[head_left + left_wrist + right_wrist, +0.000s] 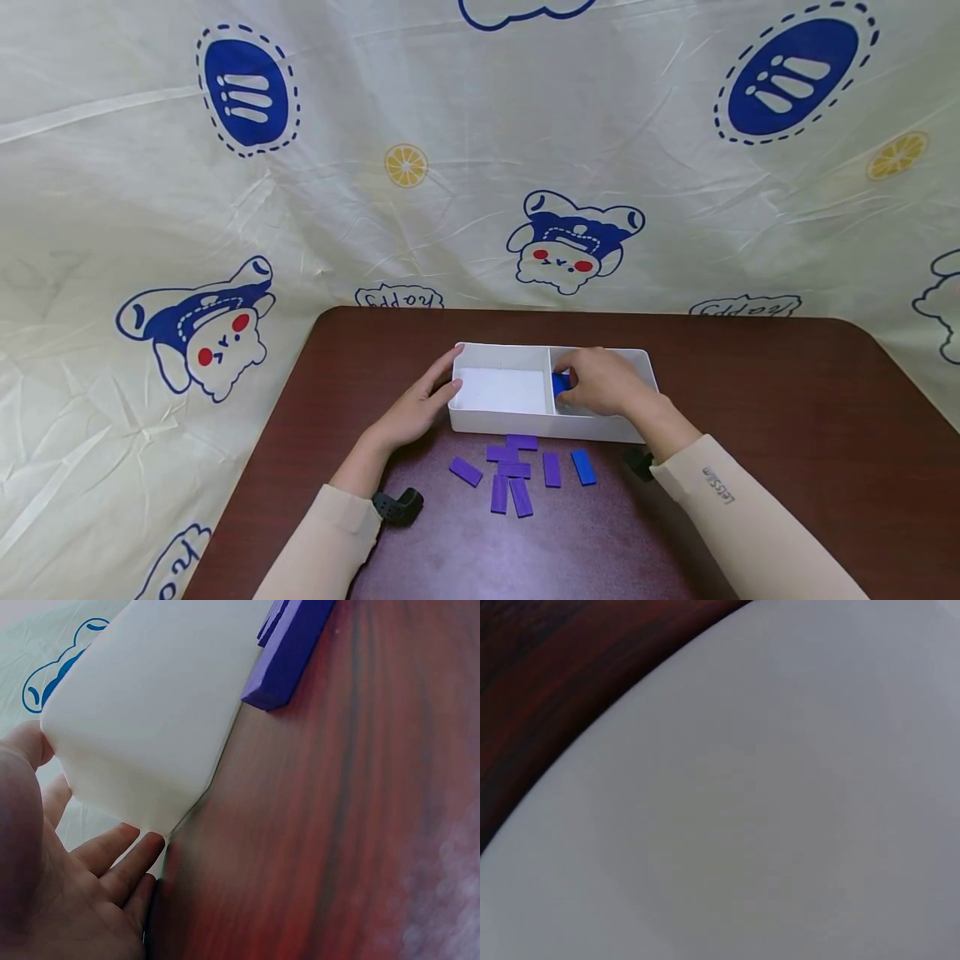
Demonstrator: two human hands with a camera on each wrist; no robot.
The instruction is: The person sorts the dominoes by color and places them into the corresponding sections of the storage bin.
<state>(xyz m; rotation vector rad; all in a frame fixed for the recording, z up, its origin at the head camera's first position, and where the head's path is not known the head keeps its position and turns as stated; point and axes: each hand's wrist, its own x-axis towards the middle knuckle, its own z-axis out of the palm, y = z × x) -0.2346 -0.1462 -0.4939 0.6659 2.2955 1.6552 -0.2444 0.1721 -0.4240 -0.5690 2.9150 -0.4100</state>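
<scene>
A white two-compartment box (501, 423) stands on the table. My left hand (412, 410) is at its left end, fingers fairly straight; in the left wrist view the fingertips (154, 838) touch the box's end wall. My right hand (603, 383) reaches into the right compartment and holds a blue block (559, 383) between thumb and fingers, close to the divider (550, 383). The hand covers much of that compartment, so its other contents are hidden. In the right wrist view the white box wall (742, 795) fills most of the picture.
Several purple blocks (466, 472) lie loosely on the dark wooden table (420, 550) in front of the box, some touching. Another blue block (583, 467) lies at their right. A patterned pale sheet (465, 233) hangs behind the table.
</scene>
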